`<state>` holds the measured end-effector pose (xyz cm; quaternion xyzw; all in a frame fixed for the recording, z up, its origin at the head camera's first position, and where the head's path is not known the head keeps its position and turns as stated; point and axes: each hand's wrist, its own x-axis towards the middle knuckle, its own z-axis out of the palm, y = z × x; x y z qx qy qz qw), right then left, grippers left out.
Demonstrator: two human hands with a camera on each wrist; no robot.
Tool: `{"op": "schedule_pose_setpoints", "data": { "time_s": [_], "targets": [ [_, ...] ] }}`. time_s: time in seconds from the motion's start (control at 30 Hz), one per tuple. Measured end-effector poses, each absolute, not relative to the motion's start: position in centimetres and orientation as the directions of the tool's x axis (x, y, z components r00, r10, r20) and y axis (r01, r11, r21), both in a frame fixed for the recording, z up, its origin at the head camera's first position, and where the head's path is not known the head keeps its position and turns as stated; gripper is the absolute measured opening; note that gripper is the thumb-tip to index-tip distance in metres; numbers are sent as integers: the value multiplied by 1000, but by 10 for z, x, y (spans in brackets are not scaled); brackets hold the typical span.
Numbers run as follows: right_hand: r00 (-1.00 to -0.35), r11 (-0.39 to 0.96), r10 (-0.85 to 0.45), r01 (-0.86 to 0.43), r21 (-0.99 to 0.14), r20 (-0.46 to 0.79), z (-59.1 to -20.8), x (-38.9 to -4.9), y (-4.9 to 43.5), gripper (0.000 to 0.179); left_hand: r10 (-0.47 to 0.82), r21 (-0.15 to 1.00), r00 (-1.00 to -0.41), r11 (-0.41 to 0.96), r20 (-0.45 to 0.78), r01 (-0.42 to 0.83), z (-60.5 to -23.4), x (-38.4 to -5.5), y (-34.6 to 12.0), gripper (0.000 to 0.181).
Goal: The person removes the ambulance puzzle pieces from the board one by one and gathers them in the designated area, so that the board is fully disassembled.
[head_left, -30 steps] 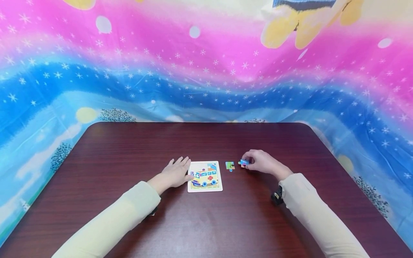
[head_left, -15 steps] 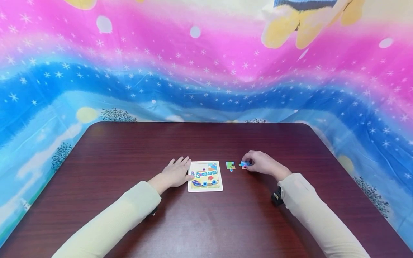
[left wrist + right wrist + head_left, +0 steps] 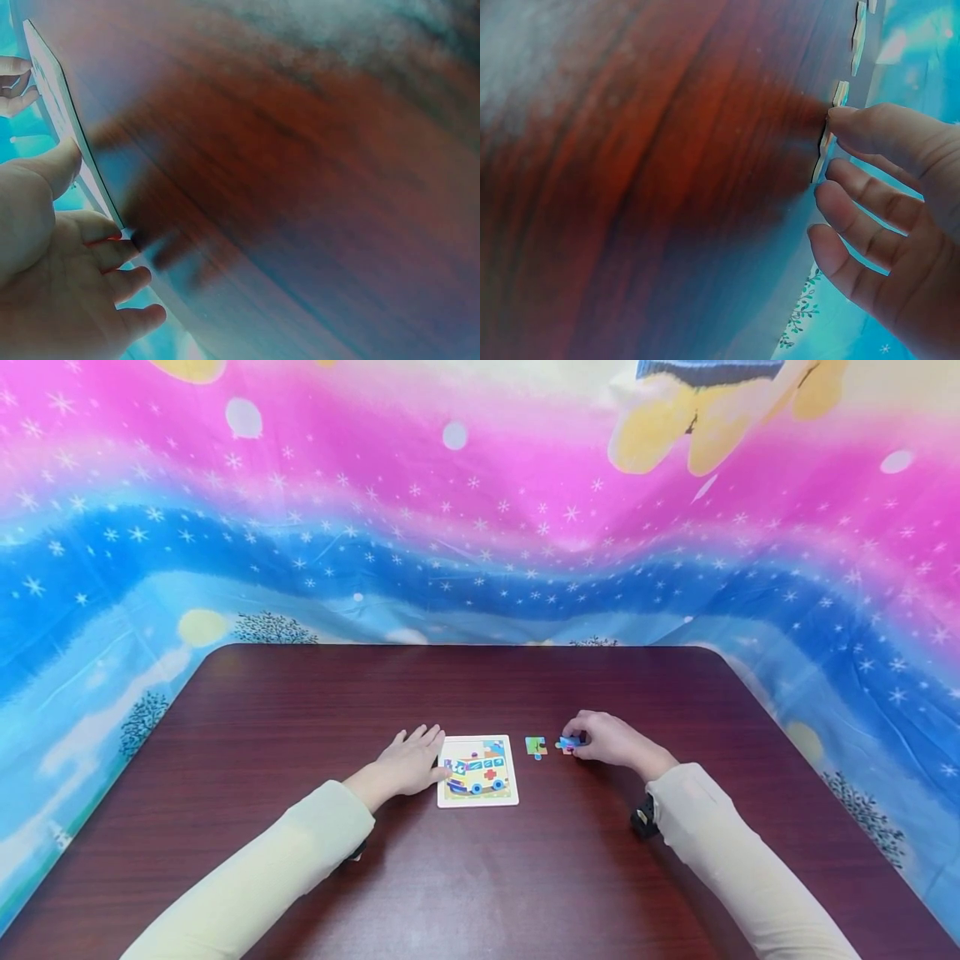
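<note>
My left hand lies with spread, straight fingers at the left side of a white-framed jigsaw board showing a yellow ambulance. Its thumb overlaps the board's edge in the left wrist view. The board's upper left part shows plain white. To the right, my right hand pinches a blue jigsaw piece between thumb and forefinger, low over the table. In the right wrist view the thumb presses on this piece, while the other fingers are loosely bent. Part of the piece is hidden by the fingers.
A green jigsaw piece lies between the board and my right hand. Everything is on a dark brown wooden table. Behind and beside it hangs a pink and blue patterned cloth.
The blue jigsaw piece has shifted slightly toward me, and more of its lower part shows. My left hand and the board have stayed in place.
</note>
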<state>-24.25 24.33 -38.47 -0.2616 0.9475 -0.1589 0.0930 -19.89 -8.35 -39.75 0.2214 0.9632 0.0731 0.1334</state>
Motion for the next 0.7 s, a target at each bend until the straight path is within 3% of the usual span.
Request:
{"op": "schedule_pose_setpoints", "data": {
  "time_s": [0.4,0.7],
  "targets": [
    [-833,799,-552,-516,-309,-37,-377,-246,239,27,442,196,-867,894,-229,404,-398,-199,-84,68],
    [-825,761,-564,-510,-402,-22,-364,-241,215,28,448,188,-869,891,-212,413,-399,-199,-84,67]
  ]
}}
